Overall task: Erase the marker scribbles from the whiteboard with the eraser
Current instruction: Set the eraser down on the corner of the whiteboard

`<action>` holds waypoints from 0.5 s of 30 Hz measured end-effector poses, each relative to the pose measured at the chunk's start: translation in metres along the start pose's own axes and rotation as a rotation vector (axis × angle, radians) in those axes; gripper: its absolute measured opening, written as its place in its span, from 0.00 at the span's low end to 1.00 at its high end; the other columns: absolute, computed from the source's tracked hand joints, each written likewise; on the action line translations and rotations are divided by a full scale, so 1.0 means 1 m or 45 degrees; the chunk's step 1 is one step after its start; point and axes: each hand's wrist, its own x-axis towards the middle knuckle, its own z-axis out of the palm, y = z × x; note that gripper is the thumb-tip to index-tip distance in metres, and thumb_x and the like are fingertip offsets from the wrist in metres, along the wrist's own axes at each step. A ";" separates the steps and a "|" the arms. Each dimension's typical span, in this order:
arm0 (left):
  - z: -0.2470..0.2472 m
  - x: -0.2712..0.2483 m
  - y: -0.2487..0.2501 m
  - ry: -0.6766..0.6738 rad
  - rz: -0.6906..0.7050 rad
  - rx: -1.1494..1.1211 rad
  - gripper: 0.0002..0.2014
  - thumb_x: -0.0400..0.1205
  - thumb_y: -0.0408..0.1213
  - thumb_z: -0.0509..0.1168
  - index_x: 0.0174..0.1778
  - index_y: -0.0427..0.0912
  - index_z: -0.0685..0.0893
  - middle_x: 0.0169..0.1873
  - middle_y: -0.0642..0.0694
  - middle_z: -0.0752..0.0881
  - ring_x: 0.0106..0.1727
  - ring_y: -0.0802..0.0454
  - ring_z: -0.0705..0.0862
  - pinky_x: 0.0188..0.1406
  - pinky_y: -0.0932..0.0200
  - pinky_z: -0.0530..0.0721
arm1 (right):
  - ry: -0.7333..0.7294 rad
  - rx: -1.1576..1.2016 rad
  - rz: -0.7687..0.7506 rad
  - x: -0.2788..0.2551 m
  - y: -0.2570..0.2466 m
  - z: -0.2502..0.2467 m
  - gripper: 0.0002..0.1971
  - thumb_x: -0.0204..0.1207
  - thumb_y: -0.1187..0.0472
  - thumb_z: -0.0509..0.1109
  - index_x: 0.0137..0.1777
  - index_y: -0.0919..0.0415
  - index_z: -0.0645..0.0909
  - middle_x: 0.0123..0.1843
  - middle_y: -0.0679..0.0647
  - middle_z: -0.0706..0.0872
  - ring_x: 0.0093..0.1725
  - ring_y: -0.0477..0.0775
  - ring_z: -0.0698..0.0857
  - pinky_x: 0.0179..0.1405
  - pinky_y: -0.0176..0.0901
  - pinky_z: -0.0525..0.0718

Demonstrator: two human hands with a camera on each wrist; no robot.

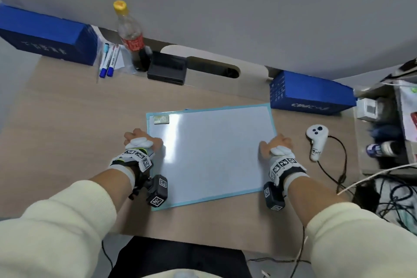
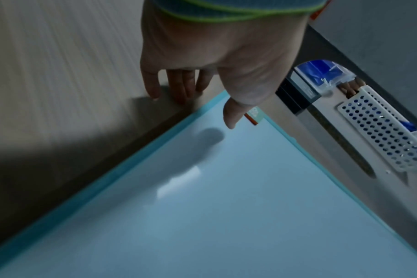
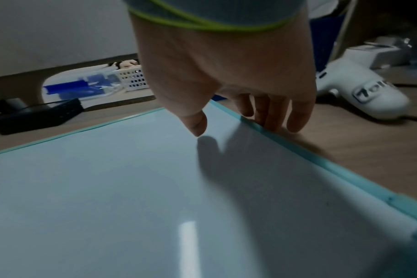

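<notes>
Whiteboard (image 1: 216, 153) flat on desk (image 1: 79, 119), long axis left-right, no scribbles visible | eraser (image 1: 161, 119) on its far-left corner, just beyond left hand (image 1: 142, 142); well apart from right hand (image 1: 278, 148) | both hands relaxed at side edges, thumbs over the surface, holding nothing; left nearer

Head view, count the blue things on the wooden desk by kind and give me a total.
Blue cardboard boxes: 2, one at far left and one at far right.
Blue-capped white markers: 2, side by side.
Teal-framed whiteboard: 1.
Total: 5.
</notes>
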 end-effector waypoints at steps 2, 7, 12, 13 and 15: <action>0.005 0.008 0.001 -0.054 0.014 -0.009 0.30 0.57 0.50 0.62 0.54 0.45 0.65 0.30 0.48 0.51 0.28 0.52 0.50 0.27 0.63 0.50 | -0.021 0.011 0.024 -0.002 0.003 0.003 0.27 0.76 0.47 0.66 0.67 0.66 0.70 0.67 0.64 0.73 0.67 0.66 0.74 0.63 0.59 0.75; 0.009 0.042 -0.003 -0.117 -0.010 -0.061 0.28 0.60 0.51 0.64 0.56 0.43 0.76 0.30 0.50 0.62 0.27 0.53 0.60 0.27 0.64 0.61 | -0.086 0.049 0.054 -0.008 -0.005 0.000 0.29 0.76 0.44 0.64 0.68 0.65 0.68 0.69 0.64 0.71 0.69 0.66 0.73 0.65 0.60 0.74; -0.018 0.064 0.018 -0.142 0.043 -0.104 0.35 0.59 0.51 0.65 0.62 0.37 0.81 0.31 0.48 0.68 0.28 0.50 0.66 0.28 0.65 0.62 | -0.176 0.075 0.046 -0.010 -0.023 -0.002 0.31 0.76 0.42 0.63 0.71 0.65 0.67 0.72 0.63 0.70 0.70 0.66 0.73 0.65 0.60 0.75; -0.024 0.070 0.021 -0.137 0.034 -0.121 0.38 0.59 0.51 0.65 0.65 0.35 0.81 0.33 0.46 0.70 0.30 0.48 0.69 0.29 0.65 0.64 | -0.195 0.076 0.052 -0.011 -0.027 -0.004 0.32 0.76 0.42 0.62 0.71 0.65 0.66 0.72 0.63 0.70 0.70 0.66 0.73 0.65 0.61 0.76; -0.033 0.090 0.026 -0.126 0.029 -0.145 0.39 0.60 0.52 0.67 0.67 0.35 0.81 0.37 0.45 0.73 0.36 0.46 0.72 0.34 0.60 0.72 | -0.211 0.067 0.054 -0.012 -0.039 -0.004 0.32 0.76 0.41 0.62 0.71 0.63 0.67 0.72 0.62 0.70 0.69 0.67 0.74 0.64 0.61 0.77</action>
